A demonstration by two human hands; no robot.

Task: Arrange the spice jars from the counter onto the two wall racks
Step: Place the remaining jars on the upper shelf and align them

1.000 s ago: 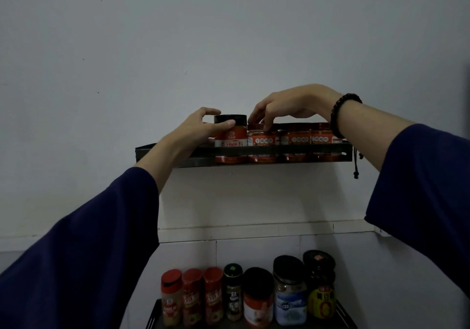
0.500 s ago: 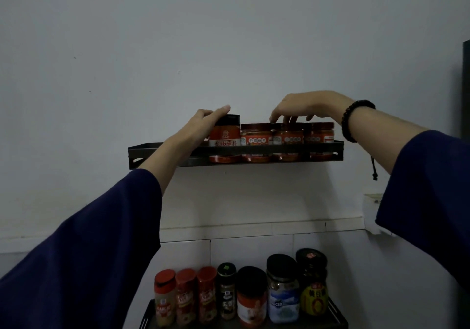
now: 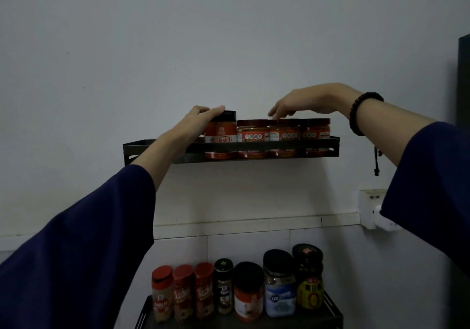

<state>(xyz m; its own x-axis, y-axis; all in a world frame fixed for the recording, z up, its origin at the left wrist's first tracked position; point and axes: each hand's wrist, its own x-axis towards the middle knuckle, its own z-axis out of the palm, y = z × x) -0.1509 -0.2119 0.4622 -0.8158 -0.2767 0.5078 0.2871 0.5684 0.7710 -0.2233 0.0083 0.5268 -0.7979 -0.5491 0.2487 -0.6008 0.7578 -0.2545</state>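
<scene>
Left hand (image 3: 195, 125) wrapped on leftmost jar (image 3: 220, 134) in upper rack (image 3: 152, 148), right hand (image 3: 305, 101) open, empty above.

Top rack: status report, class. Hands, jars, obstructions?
Left hand on black-lid jar. Right hand open above short jars. Top rack left end free.

Both my arms reach up and forward, dark blue sleeves fallen back from the forearms. My left hand (image 3: 197, 122) is raised with the wrist bent, its fingers (image 3: 216, 110) curled over the top and my palm against the near side of what it touches; whether that grip is fully closed I can't quite tell in this dim light. My right hand (image 3: 309, 99) hovers palm down, fingers loose and drooping, wrist arched, a dark beaded bracelet (image 3: 363, 112) around it.
</scene>
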